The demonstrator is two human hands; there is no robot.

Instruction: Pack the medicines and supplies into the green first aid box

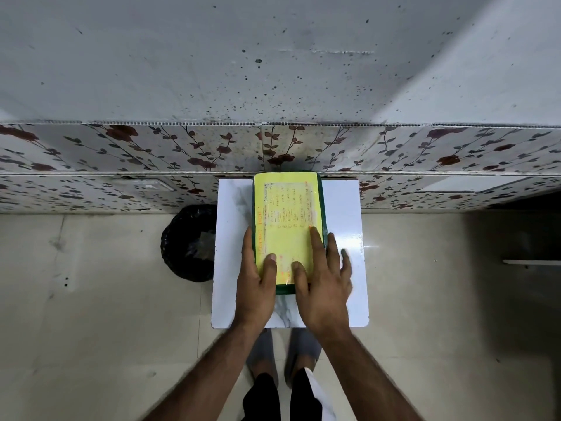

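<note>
Resting on a small white marble-patterned table [343,214], the green first aid box [322,221] sits closed, its lid covered by a yellow sheet [287,214] with handwritten lines too small to read. The box lies lengthwise, its far end touching the floral-patterned wall panel [121,153] and its near end toward the person.

The left hand [256,287] lies along the box's near left edge, fingers together down the side and the thumb laid flat on the yellow sheet. The right hand [323,284] lies flat on the near right part of the lid, fingers spread: the thumb and 1 finger rest on the sheet, and the other fingers reach over the right edge above the table. Neither hand pinches anything.

A dark round bin [188,243] lined with a black bag stands on the tiled floor [106,314] just left of the table. Below the table's near edge, the person's 2 grey slippers [262,354] show on the floor.
</note>
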